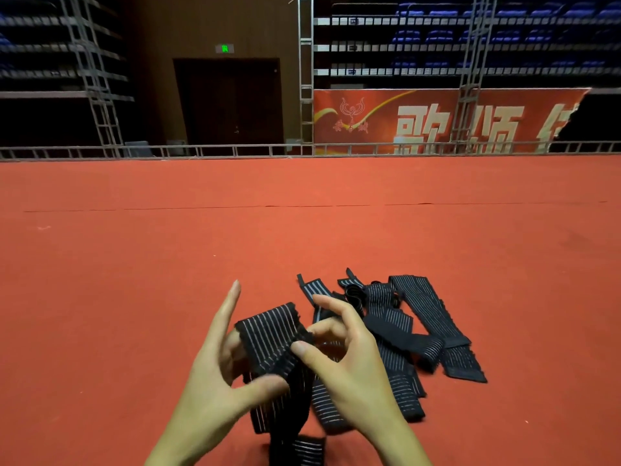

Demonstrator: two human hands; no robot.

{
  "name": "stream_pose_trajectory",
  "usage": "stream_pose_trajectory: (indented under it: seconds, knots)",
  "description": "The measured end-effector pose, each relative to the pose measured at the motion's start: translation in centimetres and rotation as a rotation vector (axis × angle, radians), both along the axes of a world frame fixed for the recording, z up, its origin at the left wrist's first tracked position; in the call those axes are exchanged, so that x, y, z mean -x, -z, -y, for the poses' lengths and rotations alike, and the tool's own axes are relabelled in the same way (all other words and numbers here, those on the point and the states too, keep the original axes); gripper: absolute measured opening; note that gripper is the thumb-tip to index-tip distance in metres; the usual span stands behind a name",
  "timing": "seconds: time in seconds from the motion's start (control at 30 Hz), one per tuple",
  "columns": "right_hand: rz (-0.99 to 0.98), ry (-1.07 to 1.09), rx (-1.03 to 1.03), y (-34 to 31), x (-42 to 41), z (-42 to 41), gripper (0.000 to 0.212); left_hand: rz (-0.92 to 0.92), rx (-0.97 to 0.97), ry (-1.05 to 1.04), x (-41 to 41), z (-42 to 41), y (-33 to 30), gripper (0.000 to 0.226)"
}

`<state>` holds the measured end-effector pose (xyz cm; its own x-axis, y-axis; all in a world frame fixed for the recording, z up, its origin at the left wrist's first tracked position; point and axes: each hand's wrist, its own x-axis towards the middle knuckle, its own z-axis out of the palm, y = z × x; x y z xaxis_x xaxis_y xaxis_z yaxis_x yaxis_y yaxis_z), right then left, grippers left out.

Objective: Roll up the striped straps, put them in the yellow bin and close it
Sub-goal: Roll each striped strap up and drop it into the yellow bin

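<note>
A black striped strap [268, 334] is held up between both hands above the red carpet [134, 264]. It is gripped by the left hand [215, 375], whose thumb is pressed onto the fabric from below while the forefinger is stretched straight upward. The same strap is pinched by the right hand [339, 358] between thumb and curled fingers. The strap's lower length is hung down between the wrists and is cut off by the bottom edge of the view, so its end cannot be seen. How far it is rolled cannot be made out, since the fingers are blurred and part of the fabric is hidden behind them.

Just beyond the right hand, a loose pile of straps [403, 327] is spread on the carpet, overlapping so that single pieces are hard to count. Wide bare carpet is left on every side, up to a metal rail [168, 151] at the far edge. Behind it, a red banner [437, 122] and dim blue seats [470, 35] are seen.
</note>
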<state>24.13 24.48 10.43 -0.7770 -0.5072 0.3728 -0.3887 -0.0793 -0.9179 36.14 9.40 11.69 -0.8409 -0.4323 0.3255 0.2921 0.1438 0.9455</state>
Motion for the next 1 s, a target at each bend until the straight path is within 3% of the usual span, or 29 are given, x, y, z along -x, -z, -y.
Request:
stream_pose_trajectory:
  seconds: [0.07, 0.17, 0.27, 0.53, 0.7, 0.8, 1.0]
  knots:
    - [0.007, -0.002, 0.021, 0.0, -0.3, 0.0, 0.052, -0.046, -0.005, -0.064, 0.7, 0.2, 0.3, 0.086]
    - [-0.047, -0.004, 0.050, 0.0, -0.4, 0.0, 0.034, -0.051, 0.021, -0.128, 1.3, -0.4, 0.2, 0.075]
    - [-0.109, 0.011, 0.034, 0.4, 0.0, -0.2, 0.020, -0.050, -0.008, -0.146, 1.5, -0.8, 0.0, 0.074]
    - [-0.283, 0.008, 0.134, 0.8, 0.7, -0.2, 0.019, -0.078, -0.004, -0.105, 1.5, -0.5, 0.5, 0.082]
    - [-0.232, -0.012, 0.295, 0.4, 0.0, 0.1, 0.016, -0.065, 0.018, -0.093, 1.9, -0.2, 1.1, 0.090]
    - [-0.076, 0.065, 0.460, -0.7, 0.2, -0.2, 0.010, -0.060, 0.058, -0.087, 2.1, 0.3, 2.2, 0.087]
    - [-0.044, 0.108, 0.336, -0.8, 0.7, 0.1, 0.012, -0.147, 0.041, -0.071, 1.7, -1.2, 1.5, 0.075]
